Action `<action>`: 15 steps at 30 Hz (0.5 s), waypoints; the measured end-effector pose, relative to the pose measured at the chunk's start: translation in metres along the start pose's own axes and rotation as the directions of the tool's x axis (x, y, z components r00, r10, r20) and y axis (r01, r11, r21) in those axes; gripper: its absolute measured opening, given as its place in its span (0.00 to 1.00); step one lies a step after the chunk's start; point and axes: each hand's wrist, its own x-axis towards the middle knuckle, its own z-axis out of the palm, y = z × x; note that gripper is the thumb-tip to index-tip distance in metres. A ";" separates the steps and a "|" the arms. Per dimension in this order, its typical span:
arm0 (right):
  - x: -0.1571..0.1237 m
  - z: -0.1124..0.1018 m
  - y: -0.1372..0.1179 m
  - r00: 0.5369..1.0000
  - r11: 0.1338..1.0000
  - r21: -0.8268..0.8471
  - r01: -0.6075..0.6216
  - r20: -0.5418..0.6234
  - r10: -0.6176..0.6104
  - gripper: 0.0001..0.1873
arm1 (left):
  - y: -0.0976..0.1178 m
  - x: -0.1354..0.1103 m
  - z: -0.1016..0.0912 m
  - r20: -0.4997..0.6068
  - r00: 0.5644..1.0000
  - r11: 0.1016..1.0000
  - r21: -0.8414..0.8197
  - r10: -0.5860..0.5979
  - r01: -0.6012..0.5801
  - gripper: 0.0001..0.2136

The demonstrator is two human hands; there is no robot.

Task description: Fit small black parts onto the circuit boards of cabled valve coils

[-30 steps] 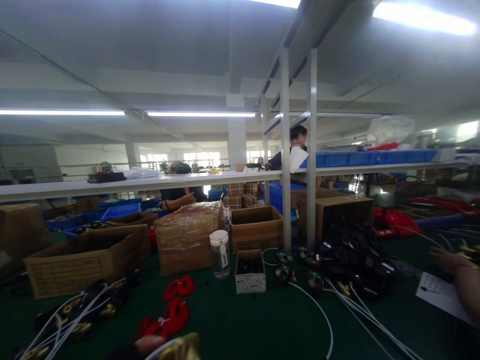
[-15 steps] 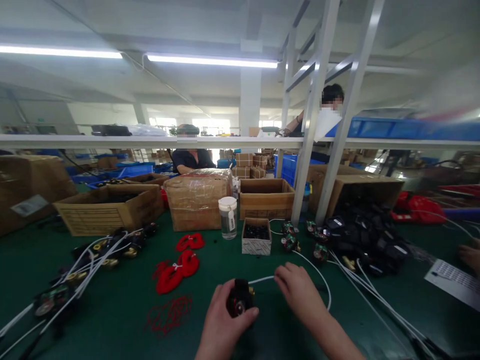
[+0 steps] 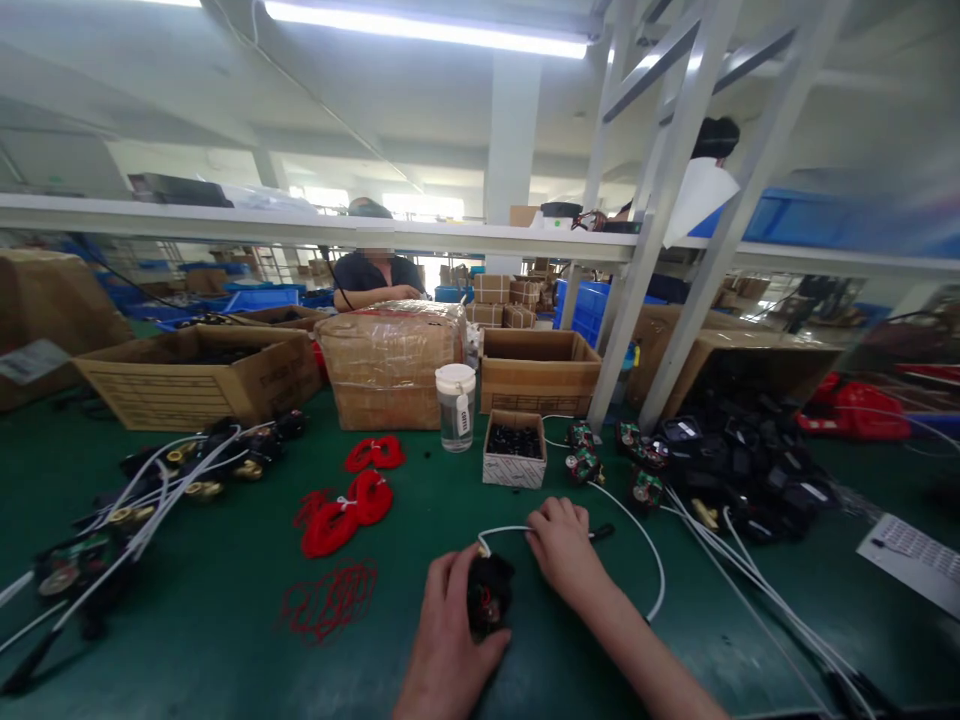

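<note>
**Unit [image 3: 491, 597] and cable [image 3: 504, 530], both hands on**

Head view. Unit: between left hand [image 3: 448, 625]'s thumb and curled fingers, apparently gripped for steadiness. Cable: beneath right hand [image 3: 564, 548]'s bunched fingers, perhaps to control its lie; pinch, cannot tell. Small box [image 3: 514, 475]: beyond right fingertips, presumably for easy reach. Red coils [image 3: 328, 532]: left of left fingers.

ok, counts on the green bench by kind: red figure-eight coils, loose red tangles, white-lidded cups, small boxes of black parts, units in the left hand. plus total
Red figure-eight coils: 2
Loose red tangle: 1
White-lidded cup: 1
Small box of black parts: 1
Black unit in the left hand: 1
Total: 6
</note>
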 end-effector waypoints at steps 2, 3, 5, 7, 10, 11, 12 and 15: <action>-0.005 -0.008 -0.007 1.000 0.978 0.209 -0.004 0.005 0.003 0.08 | -0.007 -0.005 -0.003 -0.020 0.999 1.000 0.004 -0.027 0.027 0.34; -0.007 -0.013 -0.011 1.000 0.931 0.364 -0.002 0.022 -0.007 0.09 | -0.009 -0.006 -0.006 -0.019 0.999 0.999 0.005 -0.035 0.035 0.33; -0.010 -0.022 -0.023 0.994 0.755 0.655 -0.020 0.093 -0.055 0.11 | -0.010 -0.005 -0.012 -0.006 0.999 0.999 0.004 -0.032 0.032 0.31; -0.013 -0.027 -0.035 0.981 0.623 0.780 -0.061 0.163 -0.107 0.12 | -0.007 0.000 -0.020 0.010 1.000 1.000 0.010 -0.003 0.003 0.30; -0.017 -0.021 -0.044 0.981 0.634 0.767 -0.096 0.180 -0.069 0.07 | -0.002 0.012 -0.031 0.054 0.994 0.996 0.013 0.091 -0.092 0.32; -0.020 -0.017 -0.044 0.982 0.645 0.753 -0.127 0.188 -0.026 0.06 | 0.000 0.017 -0.035 0.074 0.989 0.991 0.007 0.131 -0.131 0.33; -0.022 -0.012 -0.043 0.977 0.644 0.745 -0.175 0.211 0.021 0.07 | 0.001 0.021 -0.039 0.090 0.982 0.986 0.002 0.167 -0.168 0.33; -0.031 0.003 -0.037 0.942 0.617 0.723 -0.311 0.322 0.098 0.11 | 0.003 0.032 -0.045 0.053 0.983 0.985 0.014 0.174 -0.175 0.30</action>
